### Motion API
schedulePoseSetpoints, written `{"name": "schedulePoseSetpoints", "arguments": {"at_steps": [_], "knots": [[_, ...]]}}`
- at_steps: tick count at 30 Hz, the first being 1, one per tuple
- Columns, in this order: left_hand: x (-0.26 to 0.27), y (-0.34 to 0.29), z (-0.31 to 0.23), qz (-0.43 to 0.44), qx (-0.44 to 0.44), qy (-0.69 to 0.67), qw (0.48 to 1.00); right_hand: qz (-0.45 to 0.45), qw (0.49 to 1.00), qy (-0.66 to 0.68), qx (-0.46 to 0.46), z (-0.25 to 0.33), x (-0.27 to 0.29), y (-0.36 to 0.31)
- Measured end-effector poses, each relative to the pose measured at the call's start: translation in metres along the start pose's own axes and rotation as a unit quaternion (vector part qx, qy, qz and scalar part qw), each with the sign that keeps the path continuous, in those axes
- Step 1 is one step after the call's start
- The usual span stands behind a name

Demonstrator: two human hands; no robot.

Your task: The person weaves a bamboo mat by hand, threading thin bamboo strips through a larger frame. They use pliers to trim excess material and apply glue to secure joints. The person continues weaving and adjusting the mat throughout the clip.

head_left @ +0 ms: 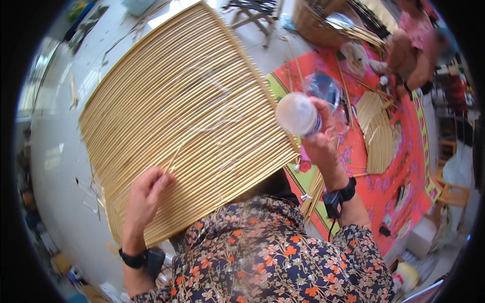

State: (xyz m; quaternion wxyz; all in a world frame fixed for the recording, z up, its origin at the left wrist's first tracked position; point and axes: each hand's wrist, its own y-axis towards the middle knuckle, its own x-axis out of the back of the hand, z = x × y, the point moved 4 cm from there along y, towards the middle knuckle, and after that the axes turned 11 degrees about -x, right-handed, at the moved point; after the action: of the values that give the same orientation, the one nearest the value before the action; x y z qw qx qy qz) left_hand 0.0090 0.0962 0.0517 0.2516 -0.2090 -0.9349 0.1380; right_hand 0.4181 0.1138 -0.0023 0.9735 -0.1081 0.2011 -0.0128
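A large slatted panel (166, 101) of thin yellow bamboo or reed sticks lies tilted across my lap. Over its lower left part, my left hand (145, 194) is closed in a pinch on a thin pale strip (177, 151) that reaches up across the slats. Beyond the panel's right edge, my right hand (323, 132) is wrapped round a whitish plastic bottle (297, 115) with a bit of blue on its side. The bottle's round end faces up, and it is slightly blurred. Glossy, clear-looking streaks show on the middle of the panel.
A red flowered mat (404, 187) covers the floor at right, bearing a smaller woven piece (376, 134), loose sticks and a plastic-wrapped blue container (323, 90). Another person (411, 55) crouches at the upper right. A wicker basket (316, 28) and folding stool (252, 17) stand farther back.
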Motion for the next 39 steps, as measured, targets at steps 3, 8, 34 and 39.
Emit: {"name": "schedulePoseSetpoints", "arguments": {"at_steps": [3, 8, 34, 39], "knots": [[-0.008, 0.013, 0.022, 0.012, -0.026, -0.088, 0.996, 0.060, 0.997, -0.047, -0.034, -0.023, -0.041, -0.010], [-0.014, 0.008, 0.038, 0.014, -0.048, -0.172, 0.984, 0.099, 0.989, -0.072, -0.089, -0.059, -0.073, -0.012], [-0.029, 0.013, 0.037, 0.006, -0.136, -0.135, 0.981, 0.130, 0.954, 0.030, -0.268, -0.056, -0.087, -0.034], [-0.035, 0.012, 0.035, 0.043, -0.159, -0.205, 0.965, 0.120, 0.902, 0.062, -0.411, -0.066, -0.096, -0.044]]}}
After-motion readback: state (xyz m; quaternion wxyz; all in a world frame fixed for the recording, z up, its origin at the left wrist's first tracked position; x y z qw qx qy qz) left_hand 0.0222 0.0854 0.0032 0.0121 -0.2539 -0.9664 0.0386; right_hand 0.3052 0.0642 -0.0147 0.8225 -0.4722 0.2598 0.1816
